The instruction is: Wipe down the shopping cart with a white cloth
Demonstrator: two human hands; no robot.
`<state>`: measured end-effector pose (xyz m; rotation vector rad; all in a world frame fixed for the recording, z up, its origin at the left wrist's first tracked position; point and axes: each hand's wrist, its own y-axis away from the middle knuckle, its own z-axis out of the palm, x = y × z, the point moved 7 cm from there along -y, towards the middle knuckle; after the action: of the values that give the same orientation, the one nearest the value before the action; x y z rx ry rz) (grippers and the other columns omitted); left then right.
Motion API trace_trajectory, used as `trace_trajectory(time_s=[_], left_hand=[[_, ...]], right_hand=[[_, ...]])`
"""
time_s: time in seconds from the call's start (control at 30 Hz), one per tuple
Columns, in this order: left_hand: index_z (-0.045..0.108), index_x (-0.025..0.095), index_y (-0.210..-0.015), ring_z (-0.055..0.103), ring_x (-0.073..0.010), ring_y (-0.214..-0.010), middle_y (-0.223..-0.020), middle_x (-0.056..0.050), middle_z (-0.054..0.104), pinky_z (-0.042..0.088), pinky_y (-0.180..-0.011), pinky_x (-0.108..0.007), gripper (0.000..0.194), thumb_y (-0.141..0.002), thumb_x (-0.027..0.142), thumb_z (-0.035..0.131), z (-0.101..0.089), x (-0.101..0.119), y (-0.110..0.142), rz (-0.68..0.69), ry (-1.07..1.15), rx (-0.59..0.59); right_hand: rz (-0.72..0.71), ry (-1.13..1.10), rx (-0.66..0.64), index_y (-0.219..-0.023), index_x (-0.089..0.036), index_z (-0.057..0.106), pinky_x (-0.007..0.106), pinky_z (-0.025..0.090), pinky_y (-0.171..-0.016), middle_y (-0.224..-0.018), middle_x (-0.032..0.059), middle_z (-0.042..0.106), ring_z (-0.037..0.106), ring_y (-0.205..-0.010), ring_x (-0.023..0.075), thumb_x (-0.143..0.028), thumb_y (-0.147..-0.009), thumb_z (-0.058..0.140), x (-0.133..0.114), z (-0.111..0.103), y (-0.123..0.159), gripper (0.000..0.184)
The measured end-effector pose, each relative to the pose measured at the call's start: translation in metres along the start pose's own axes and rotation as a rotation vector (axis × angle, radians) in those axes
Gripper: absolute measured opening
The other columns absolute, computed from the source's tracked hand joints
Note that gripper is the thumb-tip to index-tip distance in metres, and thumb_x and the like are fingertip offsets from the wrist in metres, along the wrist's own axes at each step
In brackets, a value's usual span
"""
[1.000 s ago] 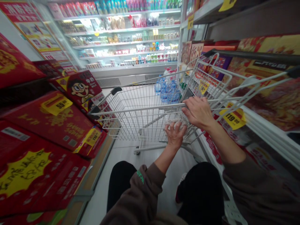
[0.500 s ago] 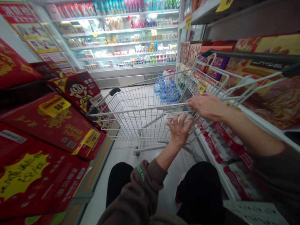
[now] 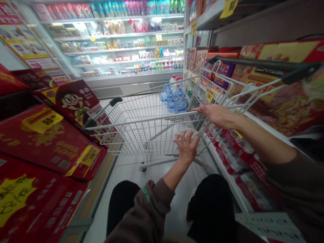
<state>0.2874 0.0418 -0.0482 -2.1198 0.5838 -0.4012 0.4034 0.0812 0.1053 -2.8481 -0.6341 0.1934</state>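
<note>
A grey wire shopping cart [image 3: 141, 118] stands sideways across the aisle before me. My left hand [image 3: 187, 146] presses a wadded whitish cloth [image 3: 193, 135] against the wires of the cart's near side, its fingers bent over it. Part of the cloth is hidden under the palm. Higher up and to the right, my right hand [image 3: 215, 114] holds the cart's upper rim near its handle end, some of its fingers out of sight. The cart's dark handle [image 3: 263, 64] is at the right. Its wire basket appears to hold no goods.
Red gift boxes [image 3: 48, 135] with yellow price tags are stacked close on the left. Shelves [image 3: 260, 128] with boxes and red-and-white packs line the right. Blue water bottles [image 3: 174, 99] stand on the floor beyond the cart, before a lit refrigerated display [image 3: 121, 60].
My view has turned slightly right, so the cart and shelves sit further left. My left hand is a little lower on the cart's side with the cloth. The right hand stays at the rim.
</note>
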Motion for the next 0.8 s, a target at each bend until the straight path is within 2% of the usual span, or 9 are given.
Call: trace_trajectory(time_s=[0.1, 0.2, 0.27, 0.37, 0.5, 0.57, 0.7, 0.8], left_hand=[[0.074, 0.035, -0.108, 0.054, -0.0308, -0.121, -0.126, -0.006, 0.068, 0.031, -0.101, -0.052, 0.024, -0.089, 0.021, 0.069, -0.007, 0.012, -0.022, 0.052, 0.028, 0.070], [0.074, 0.037, -0.108, 0.055, -0.0290, -0.120, -0.123, -0.005, 0.070, 0.030, -0.102, -0.051, 0.020, -0.094, 0.025, 0.066, 0.003, 0.020, -0.031, 0.109, 0.029, 0.103], [0.074, 0.037, -0.106, 0.056, -0.0281, -0.119, -0.120, -0.004, 0.072, 0.030, -0.102, -0.051, 0.018, -0.095, 0.026, 0.066, 0.015, 0.019, -0.024, 0.135, 0.021, 0.086], [0.073, 0.035, -0.107, 0.057, -0.0285, -0.119, -0.119, -0.004, 0.072, 0.031, -0.102, -0.050, 0.019, -0.093, 0.023, 0.068, 0.030, 0.011, -0.001, 0.154, 0.003, 0.012], [0.073, 0.034, -0.108, 0.057, -0.0294, -0.120, -0.124, -0.005, 0.072, 0.031, -0.101, -0.051, 0.022, -0.091, 0.020, 0.068, 0.029, 0.006, 0.013, 0.173, -0.005, -0.057], [0.074, 0.034, -0.107, 0.056, -0.0302, -0.120, -0.125, -0.006, 0.071, 0.031, -0.100, -0.051, 0.021, -0.092, 0.020, 0.067, 0.020, 0.011, 0.004, 0.170, 0.003, -0.018], [0.074, 0.034, -0.103, 0.057, -0.0296, -0.118, -0.121, -0.004, 0.072, 0.031, -0.099, -0.051, 0.017, -0.095, 0.022, 0.063, -0.004, 0.039, -0.032, 0.218, 0.049, 0.170], [0.072, 0.037, -0.109, 0.056, -0.0284, -0.122, -0.125, -0.002, 0.071, 0.031, -0.101, -0.051, 0.020, -0.097, 0.024, 0.061, 0.001, 0.058, -0.053, 0.284, 0.076, 0.152]], right_hand=[[-0.044, 0.024, -0.020, -0.116, -0.026, 0.071, 0.045, 0.043, -0.102, -0.102, 0.0089, 0.077, 0.068, -0.108, 0.0257, -0.064, -0.100, -0.001, -0.001, -0.010, 0.006, 0.083], [0.004, 0.090, -0.052, -0.121, -0.025, 0.070, 0.048, 0.045, -0.099, -0.111, 0.0111, 0.076, 0.068, -0.109, 0.0288, -0.066, -0.099, 0.000, 0.002, -0.014, 0.011, 0.084], [0.090, 0.099, -0.086, -0.121, -0.024, 0.069, 0.050, 0.047, -0.095, -0.117, 0.0131, 0.074, 0.068, -0.112, 0.0320, -0.069, -0.097, -0.003, 0.006, -0.013, 0.013, 0.089], [0.167, 0.044, -0.130, -0.117, -0.023, 0.071, 0.055, 0.047, -0.099, -0.122, 0.0143, 0.073, 0.065, -0.121, 0.0357, -0.073, -0.093, -0.008, 0.010, -0.011, 0.014, 0.097], [0.171, -0.079, -0.135, -0.115, -0.024, 0.074, 0.060, 0.044, -0.109, -0.127, 0.0140, 0.072, 0.061, -0.130, 0.0372, -0.080, -0.089, -0.005, 0.012, -0.014, 0.015, 0.101], [0.156, -0.176, -0.108, -0.119, -0.025, 0.074, 0.060, 0.041, -0.115, -0.132, 0.0119, 0.071, 0.058, -0.134, 0.0355, -0.082, -0.088, -0.003, 0.013, -0.020, 0.017, 0.101], [0.124, -0.349, -0.051, -0.122, -0.028, 0.075, 0.057, 0.036, -0.123, -0.135, 0.0063, 0.070, 0.056, -0.138, 0.0311, -0.083, -0.088, -0.002, 0.019, -0.031, 0.023, 0.100], [0.137, -0.384, -0.036, -0.120, -0.028, 0.076, 0.057, 0.033, -0.125, -0.134, 0.0067, 0.070, 0.056, -0.137, 0.0311, -0.084, -0.087, -0.001, 0.024, -0.032, 0.024, 0.101]])
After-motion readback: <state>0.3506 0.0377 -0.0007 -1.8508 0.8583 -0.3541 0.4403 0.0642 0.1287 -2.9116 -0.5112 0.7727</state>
